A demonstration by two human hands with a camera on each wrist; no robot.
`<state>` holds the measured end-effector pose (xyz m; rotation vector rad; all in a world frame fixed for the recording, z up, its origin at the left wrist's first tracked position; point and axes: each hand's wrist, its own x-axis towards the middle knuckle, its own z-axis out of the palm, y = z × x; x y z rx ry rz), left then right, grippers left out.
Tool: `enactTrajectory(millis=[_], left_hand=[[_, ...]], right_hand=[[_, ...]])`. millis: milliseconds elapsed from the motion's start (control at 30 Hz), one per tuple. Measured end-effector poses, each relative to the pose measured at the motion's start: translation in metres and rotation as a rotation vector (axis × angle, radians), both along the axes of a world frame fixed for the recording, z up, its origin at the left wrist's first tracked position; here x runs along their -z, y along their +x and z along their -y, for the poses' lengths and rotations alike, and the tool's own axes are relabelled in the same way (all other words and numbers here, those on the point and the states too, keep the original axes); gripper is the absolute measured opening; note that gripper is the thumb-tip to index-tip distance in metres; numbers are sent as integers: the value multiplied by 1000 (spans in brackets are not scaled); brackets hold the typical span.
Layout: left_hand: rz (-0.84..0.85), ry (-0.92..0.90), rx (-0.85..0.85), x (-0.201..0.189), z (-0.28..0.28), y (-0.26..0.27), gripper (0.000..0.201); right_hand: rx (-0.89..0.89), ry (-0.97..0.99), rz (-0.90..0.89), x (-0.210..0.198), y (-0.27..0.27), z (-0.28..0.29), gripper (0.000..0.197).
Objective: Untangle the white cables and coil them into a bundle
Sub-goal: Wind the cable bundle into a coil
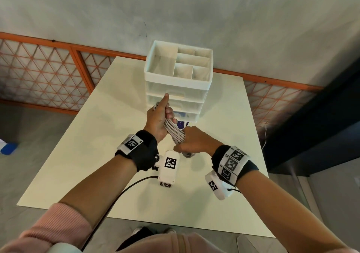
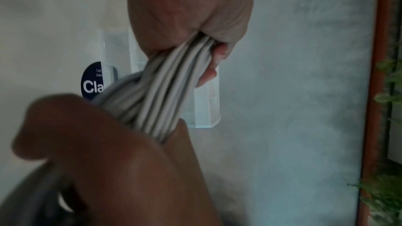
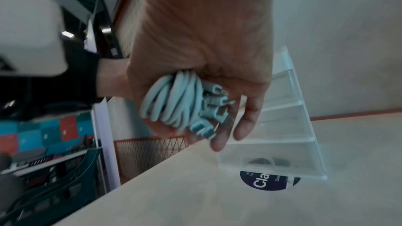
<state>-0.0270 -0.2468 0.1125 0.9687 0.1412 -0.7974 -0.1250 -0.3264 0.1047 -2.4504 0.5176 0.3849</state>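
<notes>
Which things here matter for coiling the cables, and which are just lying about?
Part of the job:
- white cable bundle
- left hand, gripping its far end
- right hand, gripping its near end

Just lying about:
- white drawer organizer
- dark round sticker
- table

Left hand: I curled my fingers round the far end of the bundle of white cables, forefinger straight.
Right hand: I gripped its near end.

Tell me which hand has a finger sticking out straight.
The left hand: its index finger points at the drawers, while the right hand fully wraps the cables.
</notes>
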Motion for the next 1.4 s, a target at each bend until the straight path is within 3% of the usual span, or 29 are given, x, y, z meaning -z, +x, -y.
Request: enactTrajectory(millis=[167, 267, 367, 467, 700, 833, 900, 1000, 1133, 1400], left_hand=[[-38, -78, 67, 10, -3, -1, 40], [-108, -116, 129, 19, -3, 2, 44], [-119, -71, 148, 26, -1, 5, 43], [-160, -30, 169, 32, 6, 10, 43], [-267, 18, 219, 51, 29, 35, 42], [-225, 42, 399, 63, 32, 54, 45], [-123, 152, 478, 69, 32, 61, 51], [-25, 200, 394, 82, 37, 74, 60], [-87, 133, 237, 90, 49, 81, 62], [-143, 107, 248, 98, 44, 72, 44]], right_hand=[[-75, 277, 144, 5, -7, 6, 35], [-74, 393, 127, 12, -8, 4, 25], [-90, 405, 111, 18, -7, 5, 11], [-129, 394, 109, 20, -2, 7, 11], [-30, 274, 81, 36, 22, 20, 38], [39, 312, 6, 43, 33, 38, 38], [94, 326, -23, 44, 32, 50, 37], [174, 358, -56, 49, 27, 70, 40], [248, 368, -60, 54, 21, 84, 39], [201, 401, -69, 34, 13, 95, 30]])
